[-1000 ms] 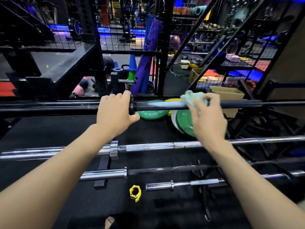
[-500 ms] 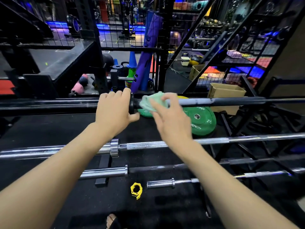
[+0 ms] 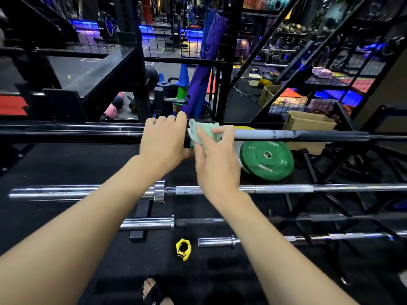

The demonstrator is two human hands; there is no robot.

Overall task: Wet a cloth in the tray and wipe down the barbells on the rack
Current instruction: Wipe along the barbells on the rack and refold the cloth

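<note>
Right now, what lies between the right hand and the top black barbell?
The head view shows a green cloth there: the right hand grips it around the black barbell, beside the left hand.

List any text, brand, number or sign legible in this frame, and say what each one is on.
"STRENGTH": raised lettering on the lower left face of the green weight plate, partly soft.
Other raised marks on the same plate, along its top and at its right: too blurred to read.
Yellow collar on the floor: no legible marking.
Top barbell, gripped by the left hand and wiped with the cloth held by the right hand: no readable text.
</note>
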